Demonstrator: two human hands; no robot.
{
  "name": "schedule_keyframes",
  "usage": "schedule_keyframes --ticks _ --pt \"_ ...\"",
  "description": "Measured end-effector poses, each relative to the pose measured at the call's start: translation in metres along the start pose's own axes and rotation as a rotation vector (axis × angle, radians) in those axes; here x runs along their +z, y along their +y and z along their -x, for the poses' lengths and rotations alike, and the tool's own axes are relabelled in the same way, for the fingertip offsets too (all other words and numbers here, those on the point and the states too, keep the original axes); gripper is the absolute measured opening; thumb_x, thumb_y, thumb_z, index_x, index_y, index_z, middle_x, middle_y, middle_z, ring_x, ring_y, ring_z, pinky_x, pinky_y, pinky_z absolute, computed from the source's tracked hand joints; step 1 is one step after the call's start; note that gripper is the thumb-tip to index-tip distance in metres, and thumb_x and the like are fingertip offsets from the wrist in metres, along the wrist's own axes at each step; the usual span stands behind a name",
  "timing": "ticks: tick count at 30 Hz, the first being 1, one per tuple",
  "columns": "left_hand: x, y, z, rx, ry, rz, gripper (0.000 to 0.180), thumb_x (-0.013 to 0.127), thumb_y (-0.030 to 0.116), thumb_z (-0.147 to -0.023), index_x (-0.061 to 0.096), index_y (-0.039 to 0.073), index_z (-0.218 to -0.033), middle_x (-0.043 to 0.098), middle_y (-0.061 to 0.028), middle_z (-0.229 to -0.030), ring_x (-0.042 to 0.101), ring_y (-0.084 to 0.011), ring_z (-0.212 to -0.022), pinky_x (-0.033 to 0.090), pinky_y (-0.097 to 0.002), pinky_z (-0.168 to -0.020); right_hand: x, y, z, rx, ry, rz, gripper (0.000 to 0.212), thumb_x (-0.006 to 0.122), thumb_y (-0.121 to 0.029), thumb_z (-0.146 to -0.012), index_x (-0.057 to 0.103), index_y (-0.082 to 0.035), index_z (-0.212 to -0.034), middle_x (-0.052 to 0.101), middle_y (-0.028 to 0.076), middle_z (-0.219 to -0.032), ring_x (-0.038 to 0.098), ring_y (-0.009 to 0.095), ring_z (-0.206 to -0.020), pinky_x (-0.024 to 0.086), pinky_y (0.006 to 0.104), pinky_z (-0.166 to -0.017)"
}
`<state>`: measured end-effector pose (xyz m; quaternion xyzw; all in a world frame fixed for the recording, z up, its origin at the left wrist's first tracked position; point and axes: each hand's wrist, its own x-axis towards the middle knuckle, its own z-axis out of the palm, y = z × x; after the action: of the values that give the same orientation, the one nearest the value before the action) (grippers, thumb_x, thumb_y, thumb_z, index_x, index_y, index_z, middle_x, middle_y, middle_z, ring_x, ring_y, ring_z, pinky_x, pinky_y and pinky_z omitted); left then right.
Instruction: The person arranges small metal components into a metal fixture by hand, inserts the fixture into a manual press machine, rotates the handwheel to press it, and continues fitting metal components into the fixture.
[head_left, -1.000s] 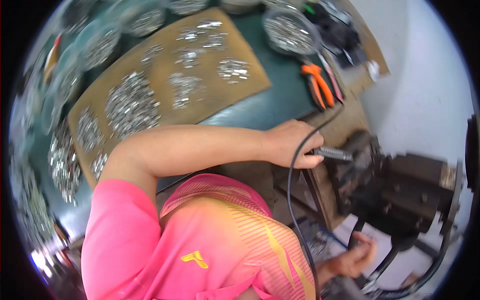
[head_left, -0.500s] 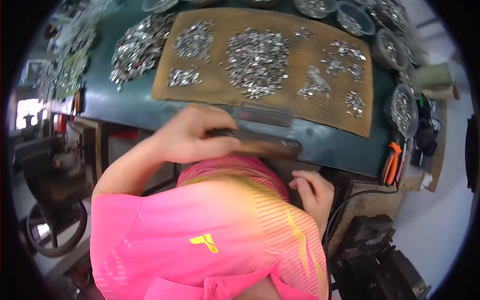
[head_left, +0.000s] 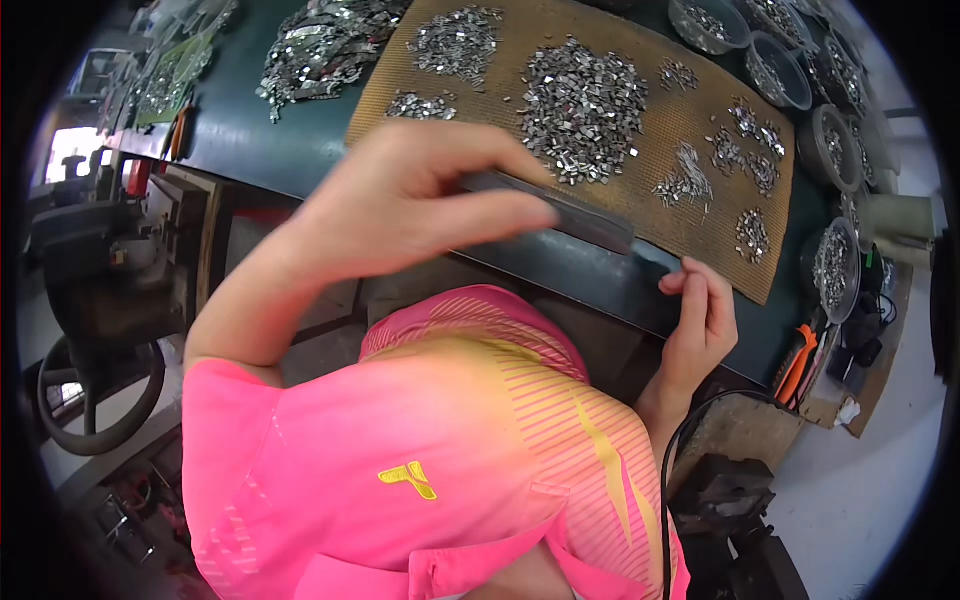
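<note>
The person's left hand (head_left: 420,195) holds a dark bar (head_left: 595,225), long and flat-sided, between its thumb and forefinger; the thumb lies along the near side, and the bar runs out past both fingertips toward the right hand (head_left: 702,330). The bar's free end stops short of the right fingertips, near them but apart. Those right fingers are curled inward with the thumb close by, and whether they pinch anything small cannot be told. Just beyond the left fingertips and the bar spreads a ribbed brown mat (head_left: 645,130), bearing a large pile of small silvery pieces (head_left: 585,110) ahead of the forefinger. A smaller silvery cluster (head_left: 685,178) lies beyond the bar's free end, above the right fingertips. Beneath the bar, on the near side of the mat, shows the dark green tabletop (head_left: 610,280). To the right of the right fingers rest orange-handled pliers (head_left: 795,365), with a clear round tub (head_left: 833,270) of silvery pieces beyond them.
</note>
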<state>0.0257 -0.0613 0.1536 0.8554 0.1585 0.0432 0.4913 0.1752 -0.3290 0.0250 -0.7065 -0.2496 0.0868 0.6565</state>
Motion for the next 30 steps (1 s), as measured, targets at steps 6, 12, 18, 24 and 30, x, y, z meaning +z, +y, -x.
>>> schedule_keyframes --ticks 6,12,18,24,30 --pt "0.121 -0.020 -0.053 0.695 0.060 -0.311 0.024 0.086 0.028 -0.079 0.069 0.012 -0.080 0.059 -0.0052 -0.081 0.063 -0.0246 -0.081 0.050 -0.0388 -0.066 0.000 0.027 -0.007 0.062 0.074 -0.136 0.022 0.053 -0.003 -0.108 0.069 0.006 -0.119 0.072 0.010 -0.094 0.068 0.015 -0.085 0.056 0.0280 -0.082" --pt "0.157 -0.054 -0.065 0.763 0.151 -0.383 0.029 0.085 0.033 -0.073 0.065 0.013 -0.084 0.052 -0.0045 -0.090 0.055 -0.0257 -0.088 0.045 -0.0393 -0.074 0.003 0.019 -0.004 -0.037 0.009 0.091 0.023 0.057 -0.007 -0.105 0.069 0.004 -0.121 0.072 0.013 -0.104 0.068 0.020 -0.096 0.054 0.0333 -0.091" --pt "0.118 -0.075 -0.040 0.616 0.133 -0.423 0.047 0.086 0.034 -0.075 0.069 0.011 -0.113 0.057 -0.0069 -0.102 0.057 -0.0285 -0.095 0.045 -0.0420 -0.081 0.007 0.005 -0.013 -0.356 -0.206 0.457 0.028 0.069 -0.003 -0.090 0.071 0.000 -0.118 0.070 0.016 -0.109 0.066 0.033 -0.102 0.052 0.0404 -0.093" --pt "0.118 -0.080 -0.031 0.627 0.167 -0.449 0.049 0.086 0.029 -0.076 0.072 0.014 -0.121 0.058 -0.0057 -0.104 0.058 -0.0270 -0.097 0.047 -0.0418 -0.082 0.007 0.016 -0.010 -0.262 -0.083 0.497 0.031 0.057 0.014 -0.092 0.072 -0.001 -0.115 0.069 0.015 -0.110 0.066 0.031 -0.101 0.052 0.0386 -0.091" --pt "0.121 -0.084 -0.033 0.681 0.219 -0.466 0.044 0.086 0.026 -0.075 0.075 0.016 -0.117 0.060 -0.0030 -0.100 0.059 -0.0241 -0.095 0.047 -0.0401 -0.080 0.000 0.000 -0.009 -0.286 -0.312 0.511 0.039 0.070 0.002 -0.086 0.069 -0.002 -0.126 0.068 0.016 -0.122 0.064 0.036 -0.113 0.050 0.0446 -0.099"
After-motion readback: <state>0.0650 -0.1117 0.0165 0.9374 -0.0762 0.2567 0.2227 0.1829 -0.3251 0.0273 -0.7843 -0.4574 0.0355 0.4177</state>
